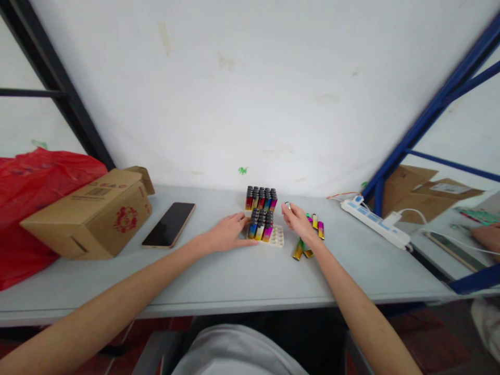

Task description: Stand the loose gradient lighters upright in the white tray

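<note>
A white tray with round-cornered pockets (278, 237) stands on the table, its left part filled with upright multicoloured lighters (259, 229). My left hand (230, 233) grips the tray at its left end, thumb along the front and fingers behind. To the right of the tray, my right hand (297, 221) is closed in a pinch on a lighter (288, 205), whose metal top shows above the fingers. Behind the first tray stands another block of upright lighters (261, 199) with black tops. Several loose lighters (299, 250) lie beside and partly under my right forearm.
A black-screened phone (169, 225), a cardboard box (94, 213) and a red plastic bag (23, 208) are on the left. At right lies a white power strip (375, 223) with cables, near a blue metal frame (414, 125). Another person's hand (488, 237) shows beyond it.
</note>
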A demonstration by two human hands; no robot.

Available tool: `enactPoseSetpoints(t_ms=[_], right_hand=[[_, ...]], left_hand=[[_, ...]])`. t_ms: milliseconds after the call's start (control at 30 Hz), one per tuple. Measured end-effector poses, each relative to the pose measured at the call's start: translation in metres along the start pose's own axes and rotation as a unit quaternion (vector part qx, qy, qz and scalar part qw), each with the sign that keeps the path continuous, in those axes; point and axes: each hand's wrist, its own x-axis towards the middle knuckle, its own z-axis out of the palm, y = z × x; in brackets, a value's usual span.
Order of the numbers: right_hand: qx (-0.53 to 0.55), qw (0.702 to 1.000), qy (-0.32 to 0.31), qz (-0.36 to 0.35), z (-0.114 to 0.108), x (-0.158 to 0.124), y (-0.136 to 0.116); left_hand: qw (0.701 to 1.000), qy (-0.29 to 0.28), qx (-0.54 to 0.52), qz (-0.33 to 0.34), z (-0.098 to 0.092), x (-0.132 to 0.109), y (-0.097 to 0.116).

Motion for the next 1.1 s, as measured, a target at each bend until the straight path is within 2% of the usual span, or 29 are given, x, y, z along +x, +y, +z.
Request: enactPoseSetpoints(t_ms=[133, 467, 1100], right_hand=[[-0.077, 0.995, 0.029, -0.049, 0.002, -0.003, 0.001], [-0.146, 0.981, 0.09, -0.09, 0.003, -0.009, -0.004], [-0.169, 0.978, 0.079, -0.098, 0.002, -0.013, -0.007]], left_hand=[[1.0, -0.001, -0.001, -0.01, 0.001, 0.001, -0.001], [1.0, -0.006, 0.015, -0.005, -0.001, 0.0, 0.001], [1.0, 0.006, 0.014, 0.005, 0.002, -0.001, -0.001]])
